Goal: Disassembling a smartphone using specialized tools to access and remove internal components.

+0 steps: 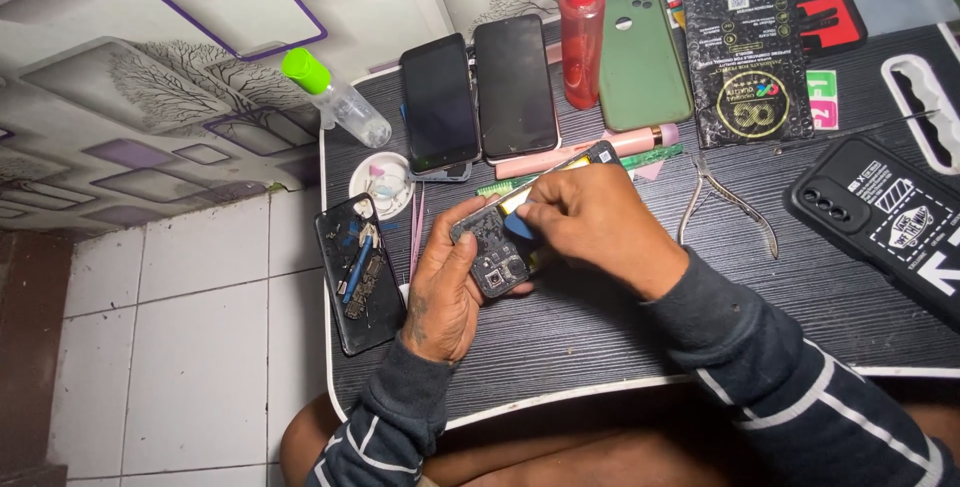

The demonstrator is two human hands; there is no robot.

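Your left hand [445, 287] is gripping the opened phone [492, 247] above the counter [620, 327], and your right hand [590, 222] is pinching a blue pick [519, 228] against it.

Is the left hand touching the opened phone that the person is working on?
Touching. The head view shows the left hand wrapped around the lower end of the opened phone, its fingers against the phone's edge with no gap.

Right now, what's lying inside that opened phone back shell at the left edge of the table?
Inside the opened back shell lie a blue-handled tool and small dark circuit parts with a few loose bits. Its floor beneath them is hidden.
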